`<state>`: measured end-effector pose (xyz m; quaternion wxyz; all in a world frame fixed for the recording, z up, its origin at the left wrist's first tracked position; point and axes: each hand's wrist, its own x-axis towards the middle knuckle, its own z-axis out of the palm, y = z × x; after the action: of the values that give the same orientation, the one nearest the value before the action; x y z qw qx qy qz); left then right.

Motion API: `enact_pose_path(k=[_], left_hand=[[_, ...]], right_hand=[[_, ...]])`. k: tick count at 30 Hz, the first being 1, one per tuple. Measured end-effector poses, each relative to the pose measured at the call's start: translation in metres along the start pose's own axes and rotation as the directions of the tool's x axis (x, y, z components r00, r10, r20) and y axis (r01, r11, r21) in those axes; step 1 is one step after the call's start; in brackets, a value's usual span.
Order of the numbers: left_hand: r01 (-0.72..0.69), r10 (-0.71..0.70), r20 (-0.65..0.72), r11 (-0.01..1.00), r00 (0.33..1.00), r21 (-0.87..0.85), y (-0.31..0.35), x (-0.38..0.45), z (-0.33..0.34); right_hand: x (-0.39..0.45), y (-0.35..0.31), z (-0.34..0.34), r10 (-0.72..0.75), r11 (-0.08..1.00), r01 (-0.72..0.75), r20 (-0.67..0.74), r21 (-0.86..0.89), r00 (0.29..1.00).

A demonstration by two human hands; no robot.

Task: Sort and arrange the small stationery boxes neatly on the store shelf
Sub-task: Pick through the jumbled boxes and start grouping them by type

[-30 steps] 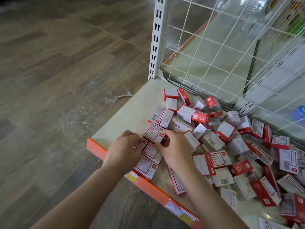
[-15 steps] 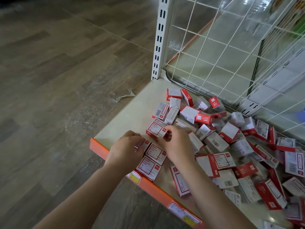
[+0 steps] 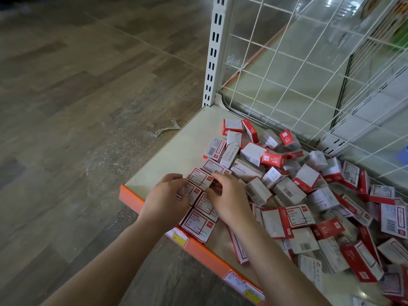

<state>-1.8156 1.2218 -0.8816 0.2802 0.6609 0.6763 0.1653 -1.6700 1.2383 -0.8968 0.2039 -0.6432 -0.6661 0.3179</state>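
Several small red-and-white stationery boxes lie label-up in a short row [image 3: 198, 225] by the front left of the cream shelf [image 3: 174, 151]. My left hand [image 3: 166, 200] lies curled over the row's left side, fingertips at the left edge of the topmost box [image 3: 199, 178]. My right hand [image 3: 226, 200] pinches that same box at its right corner. A large jumbled pile of the same boxes [image 3: 309, 195] spreads over the shelf to the right, some on edge or upside down. A box marked STAPLES [image 3: 242, 170] lies just behind my right hand.
The shelf sits low, with an orange front lip [image 3: 132, 198] carrying yellow price labels [image 3: 179, 237]. A white slotted upright [image 3: 215, 51] and a white wire grid [image 3: 287, 62] close the back. Wooden floor [image 3: 66, 107] lies to the left; bare shelf shows behind my left hand.
The box under my right fingers has slid toward the front and now lines up with the row. Both hands drew slightly closer together.
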Motion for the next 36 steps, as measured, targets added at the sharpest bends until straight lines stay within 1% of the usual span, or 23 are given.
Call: enact_pose_path(k=[5, 11, 14, 17, 20, 23, 25, 28, 32, 36], left_hand=[[-0.021, 0.017, 0.046, 0.997, 0.999, 0.071, 0.004, 0.003, 0.000], [0.006, -0.008, 0.042, 0.998, 0.999, 0.061, 0.006, 0.003, 0.001], [0.008, -0.011, 0.048, 0.998, 0.999, 0.063, 0.008, -0.002, 0.001], [-0.002, 0.001, 0.015, 0.998, 1.000, 0.062, 0.011, -0.007, 0.001], [-0.048, 0.048, -0.004, 0.995, 0.999, 0.084, 0.016, -0.012, 0.002], [-0.100, 0.098, 0.026, 0.989, 0.995, 0.105, 0.023, -0.016, 0.005], [-0.130, 0.123, 0.066, 0.984, 0.990, 0.122, 0.026, -0.018, 0.007], [-0.176, 0.154, 0.150, 0.973, 0.977, 0.149, 0.032, -0.021, 0.011], [-0.205, 0.166, 0.243, 0.968, 0.956, 0.145, 0.043, -0.025, 0.017], [-0.209, 0.166, 0.264, 0.967, 0.950, 0.147, 0.050, -0.027, 0.021]], right_hand=[[0.001, -0.002, -0.001, -0.016, 1.000, 0.016, 0.048, 0.005, 0.999], [-0.003, 0.000, -0.004, -0.027, 0.999, 0.025, 0.067, 0.029, 0.997], [-0.010, 0.003, -0.010, -0.032, 0.999, 0.032, 0.005, 0.043, 0.999], [-0.023, 0.008, -0.023, -0.024, 0.999, 0.025, -0.064, 0.025, 0.998], [-0.036, 0.016, -0.040, -0.027, 1.000, 0.025, -0.181, -0.009, 0.983], [-0.047, 0.026, -0.059, -0.020, 0.999, 0.007, -0.289, -0.045, 0.957], [-0.054, 0.034, -0.073, -0.002, 0.998, -0.020, -0.326, -0.063, 0.945], [-0.066, 0.049, -0.089, 0.078, 0.990, -0.111, -0.329, -0.083, 0.941], [-0.081, 0.065, -0.096, 0.209, 0.970, -0.235, -0.272, -0.066, 0.939], [-0.089, 0.067, -0.095, 0.230, 0.968, -0.247, -0.222, -0.051, 0.948]])
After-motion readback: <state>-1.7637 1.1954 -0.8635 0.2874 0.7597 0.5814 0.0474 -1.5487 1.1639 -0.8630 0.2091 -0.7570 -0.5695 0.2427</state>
